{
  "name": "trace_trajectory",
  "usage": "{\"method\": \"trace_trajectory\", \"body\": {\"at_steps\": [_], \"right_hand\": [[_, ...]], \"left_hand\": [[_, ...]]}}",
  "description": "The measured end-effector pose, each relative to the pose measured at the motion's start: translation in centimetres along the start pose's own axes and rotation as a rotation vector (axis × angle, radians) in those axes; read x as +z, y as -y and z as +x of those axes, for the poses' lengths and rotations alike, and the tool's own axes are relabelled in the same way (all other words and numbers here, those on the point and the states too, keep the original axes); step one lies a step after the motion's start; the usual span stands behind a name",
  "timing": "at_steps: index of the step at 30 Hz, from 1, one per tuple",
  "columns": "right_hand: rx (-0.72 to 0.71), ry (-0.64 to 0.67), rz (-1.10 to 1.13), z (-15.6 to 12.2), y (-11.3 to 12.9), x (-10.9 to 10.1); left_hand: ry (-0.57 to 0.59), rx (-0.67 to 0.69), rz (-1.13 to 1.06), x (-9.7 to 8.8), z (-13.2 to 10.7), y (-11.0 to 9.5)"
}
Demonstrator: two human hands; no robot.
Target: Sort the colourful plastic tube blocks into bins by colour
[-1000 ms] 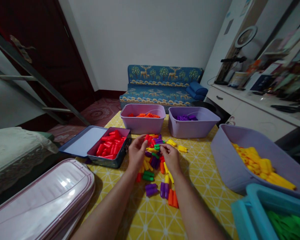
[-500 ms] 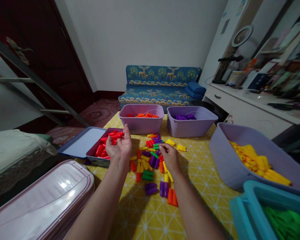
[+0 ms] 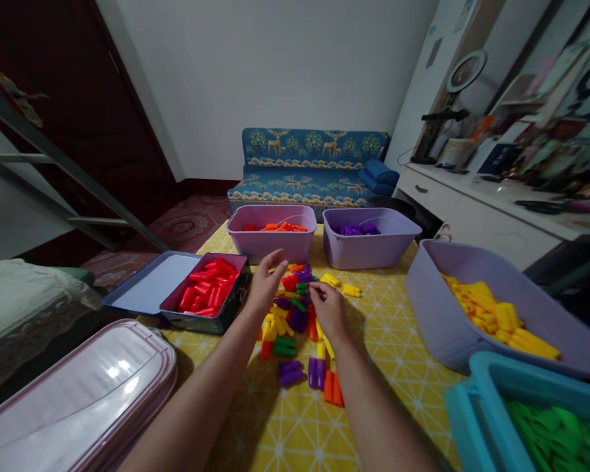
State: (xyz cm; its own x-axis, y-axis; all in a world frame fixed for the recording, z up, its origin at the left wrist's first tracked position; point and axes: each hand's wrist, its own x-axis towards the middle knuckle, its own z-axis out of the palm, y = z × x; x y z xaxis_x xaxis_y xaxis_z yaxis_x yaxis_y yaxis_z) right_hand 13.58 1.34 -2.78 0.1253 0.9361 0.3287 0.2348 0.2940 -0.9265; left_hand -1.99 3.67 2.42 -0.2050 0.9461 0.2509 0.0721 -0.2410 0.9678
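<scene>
A pile of coloured plastic building pieces (image 3: 280, 321) lies on the yellow tablecloth, in red, orange, yellow, green and purple. My left hand (image 3: 265, 283) hovers over the pile's left edge, fingers apart, with nothing seen in it. At the pile's right side is my right hand (image 3: 327, 305), thumb and fingertips pinched together beside a green piece (image 3: 301, 288). Whatever the pinch holds is hidden. To the left stands an open tin box (image 3: 226, 322) with red pieces (image 3: 209, 286) inside, its lid (image 3: 152, 282) folded back.
Purple bins stand behind: one with orange pieces (image 3: 282, 227), one with purple pieces (image 3: 356, 230). At right are a bin of yellow pieces (image 3: 496, 314) and a turquoise bin (image 3: 486, 393) holding green ones. A pink lid (image 3: 78, 387) lies front left. A patterned sofa (image 3: 314, 170) is beyond.
My left hand has moved right, from beside the tin box's red pieces to over the pile. My right hand has stayed nearly in place. The view has shifted slightly.
</scene>
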Motion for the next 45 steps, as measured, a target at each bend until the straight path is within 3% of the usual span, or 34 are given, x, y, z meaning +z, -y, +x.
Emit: {"method": "trace_trajectory", "body": {"at_steps": [4, 8, 11, 14, 19, 23, 26, 29, 36, 43, 45], "right_hand": [[0.016, 0.000, 0.016, 0.0, 0.4, -0.2], [0.061, -0.022, 0.083, -0.1, 0.6, 0.0], [0.075, -0.056, 0.094, -0.2, 0.7, 0.2], [0.046, -0.118, 0.047, -0.1, 0.9, 0.0], [-0.212, -0.249, -0.412, 0.8, 0.7, -2.3], [-0.107, -0.076, -0.743, 1.3, -0.3, -3.9], [-0.036, 0.080, -0.808, 1.1, -0.5, -4.0], [-0.084, 0.119, -0.775, 0.9, -0.1, -3.6], [-0.211, 0.061, -0.577, 0.6, 1.2, -2.9], [-0.109, 0.155, -0.493, 0.9, 1.1, -2.4], [-0.117, 0.222, -0.492, 1.1, 1.4, -2.6]], "left_hand": [[0.294, 0.100, 0.699, 2.5, 1.2, 1.7], [0.362, 0.086, 1.002, 3.9, 1.7, 2.0], [0.394, 0.093, 1.041, 4.3, 1.9, 2.1], [0.492, 0.127, 0.947, 4.2, 2.1, 2.1], [0.657, 0.237, 0.806, 2.7, 0.4, 1.6], [0.587, 0.316, 0.879, 1.1, -2.3, 1.1], [0.516, 0.292, 0.903, 0.5, -3.7, 1.3], [0.450, 0.290, 0.882, 0.6, -4.2, 1.9], [0.307, 0.269, 0.780, 1.1, -4.3, 2.2], [0.178, 0.182, 0.784, 1.0, -4.5, 2.1], [0.214, 0.208, 0.791, 1.0, -4.5, 2.2]]}}
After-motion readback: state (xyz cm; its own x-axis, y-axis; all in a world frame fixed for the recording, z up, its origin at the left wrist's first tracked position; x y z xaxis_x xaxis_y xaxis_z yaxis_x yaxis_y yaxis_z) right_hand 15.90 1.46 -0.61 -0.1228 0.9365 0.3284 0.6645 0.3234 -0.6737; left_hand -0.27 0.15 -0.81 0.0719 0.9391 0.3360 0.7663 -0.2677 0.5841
